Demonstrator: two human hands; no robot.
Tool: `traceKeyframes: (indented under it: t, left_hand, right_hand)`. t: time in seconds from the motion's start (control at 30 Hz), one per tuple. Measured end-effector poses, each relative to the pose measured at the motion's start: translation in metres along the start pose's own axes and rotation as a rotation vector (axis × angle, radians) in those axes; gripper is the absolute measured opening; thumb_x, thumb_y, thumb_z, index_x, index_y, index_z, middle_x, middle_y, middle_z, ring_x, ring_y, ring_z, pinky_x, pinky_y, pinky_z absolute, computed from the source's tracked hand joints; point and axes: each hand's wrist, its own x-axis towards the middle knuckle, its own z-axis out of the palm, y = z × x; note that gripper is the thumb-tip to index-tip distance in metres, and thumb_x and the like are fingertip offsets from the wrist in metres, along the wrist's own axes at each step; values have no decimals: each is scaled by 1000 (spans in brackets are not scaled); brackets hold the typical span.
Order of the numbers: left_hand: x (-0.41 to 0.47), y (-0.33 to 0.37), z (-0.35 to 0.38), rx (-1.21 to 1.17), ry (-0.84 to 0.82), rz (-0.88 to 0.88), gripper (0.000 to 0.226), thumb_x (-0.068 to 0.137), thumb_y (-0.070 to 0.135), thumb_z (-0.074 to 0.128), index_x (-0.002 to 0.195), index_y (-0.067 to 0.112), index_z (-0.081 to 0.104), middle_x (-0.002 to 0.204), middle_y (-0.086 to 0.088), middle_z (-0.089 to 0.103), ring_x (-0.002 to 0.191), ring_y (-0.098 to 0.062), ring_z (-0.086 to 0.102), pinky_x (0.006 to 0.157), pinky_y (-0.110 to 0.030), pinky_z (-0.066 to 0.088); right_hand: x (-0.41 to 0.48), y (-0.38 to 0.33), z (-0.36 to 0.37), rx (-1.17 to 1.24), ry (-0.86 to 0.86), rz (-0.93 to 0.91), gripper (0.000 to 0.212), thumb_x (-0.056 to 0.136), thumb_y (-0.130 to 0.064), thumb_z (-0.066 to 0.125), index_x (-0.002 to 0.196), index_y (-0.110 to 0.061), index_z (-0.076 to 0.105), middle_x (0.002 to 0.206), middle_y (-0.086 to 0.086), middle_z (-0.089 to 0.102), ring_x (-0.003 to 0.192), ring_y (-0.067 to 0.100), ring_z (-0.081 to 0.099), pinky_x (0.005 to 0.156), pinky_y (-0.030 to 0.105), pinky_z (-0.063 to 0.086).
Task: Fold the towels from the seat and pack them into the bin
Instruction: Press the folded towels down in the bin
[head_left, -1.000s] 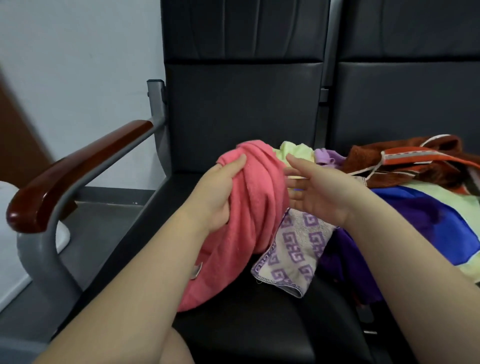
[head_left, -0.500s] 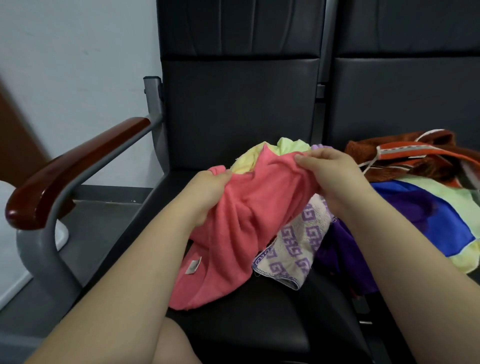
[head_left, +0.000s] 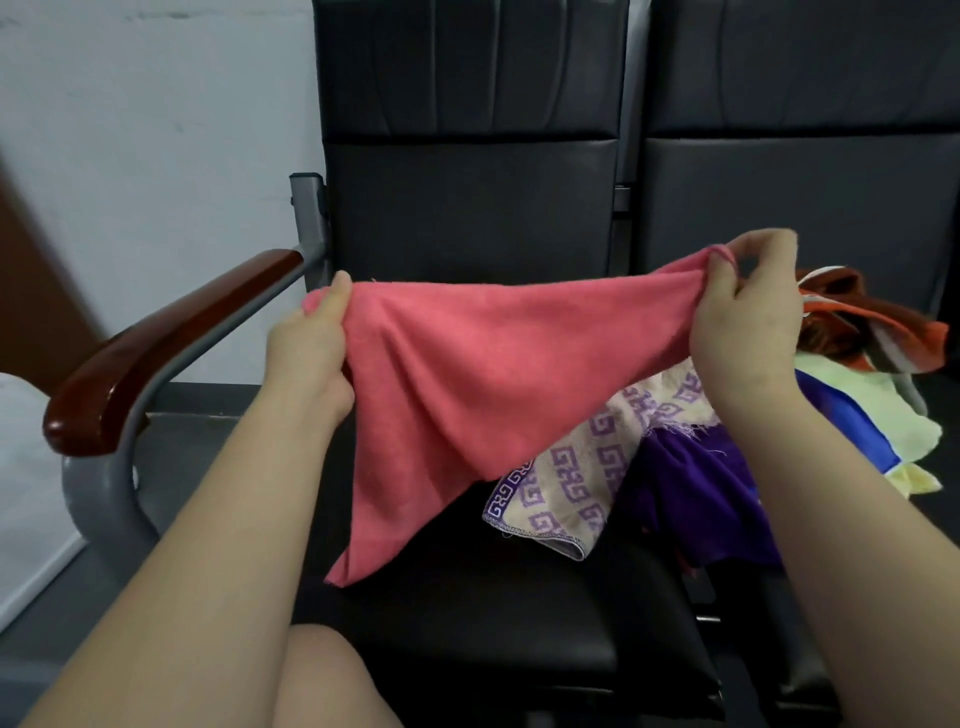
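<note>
A pink towel is held up, spread between both hands, above a black seat. Its left top corner is gripped by the left hand, with the thumb laid over the front of the cloth and the fingers curled behind it. Its right top corner is pinched by the right hand, with the fingers bent around a small bunched fold. The top edge is stretched almost taut between the two grips and is tilted up toward the right. The rest of the towel is left hanging in loose folds, and its lowest corner is seen just above the seat cushion.

A beige cloth with a purple pattern is partly covered by the hanging towel. Beside it on the seat a dark purple cloth is heaped, and further right a blue and pale yellow cloth and an orange and brown cloth are piled. A wooden armrest is seen at the left of the seat.
</note>
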Motion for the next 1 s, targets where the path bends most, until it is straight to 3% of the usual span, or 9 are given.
traceKeyframes:
  t: [0.13, 0.23, 0.3, 0.4, 0.47, 0.6, 0.7, 0.87, 1.0]
  left_hand:
    - [-5, 17, -3, -208, -70, 34, 12, 95, 24, 70, 101, 14, 69, 88, -1, 78, 82, -13, 75, 75, -31, 60]
    - [-13, 31, 2, -246, -125, 108, 16, 101, 24, 60, 109, 12, 67, 99, -4, 76, 91, -14, 74, 81, -33, 60]
    - [-22, 41, 8, -280, -164, 150, 13, 103, 22, 57, 106, 14, 67, 94, -2, 76, 86, -11, 73, 82, -32, 60]
    - [-37, 56, 20, -311, -293, 193, 14, 105, 21, 52, 107, 14, 64, 95, -4, 76, 90, -13, 74, 86, -34, 60]
    - [-43, 63, 28, -271, -352, 213, 14, 106, 21, 51, 110, 14, 62, 101, -6, 75, 95, -15, 73, 85, -34, 59]
    - [-42, 81, 31, -143, -356, 280, 16, 107, 18, 46, 113, 11, 60, 110, -10, 72, 102, -18, 72, 92, -38, 58]
    - [-28, 98, 17, -134, -298, 288, 15, 106, 16, 48, 111, 11, 62, 111, -11, 74, 106, -20, 71, 98, -42, 56]
    - [-23, 116, -1, -70, -314, 276, 12, 105, 13, 50, 105, 10, 61, 92, -7, 78, 92, -17, 75, 85, -35, 59]
    - [-19, 126, -9, -124, -299, 239, 13, 105, 12, 51, 112, 7, 61, 106, -16, 75, 101, -23, 74, 87, -38, 60]
  right_hand:
    - [3, -6, -3, 205, -14, 344, 20, 94, -29, 63, 106, -12, 63, 93, -4, 62, 81, 7, 56, 75, 25, 47]
    - [6, -23, -14, 772, -228, 616, 18, 91, -20, 69, 106, -16, 59, 97, 1, 64, 88, 16, 63, 88, 35, 54]
    - [5, -31, -22, 1075, -302, 608, 48, 88, -10, 69, 128, -24, 48, 114, 0, 66, 102, 15, 68, 95, 39, 52]
    - [-11, -29, -15, 966, -495, 583, 102, 72, -4, 74, 152, -38, 21, 137, -3, 55, 104, 16, 70, 92, 46, 51]
    - [-24, -19, 1, 814, -638, 721, 112, 66, 7, 74, 154, -32, 18, 140, 7, 51, 101, 22, 70, 90, 45, 54]
    - [-34, -8, 14, 575, -835, 821, 75, 61, 11, 77, 130, -3, 53, 128, 18, 63, 115, 27, 63, 85, 34, 54]
    - [-27, -14, 7, 329, -480, 488, 33, 79, 14, 64, 102, -9, 72, 102, 12, 72, 102, 25, 67, 91, 34, 54]
    - [-31, -30, -5, 224, -339, 169, 24, 89, 1, 58, 80, -21, 62, 76, -1, 69, 63, 13, 54, 59, 30, 44]
    - [-15, -49, -8, 434, -334, 387, 24, 91, 2, 59, 79, -16, 69, 69, 1, 66, 54, 10, 53, 48, 21, 42]
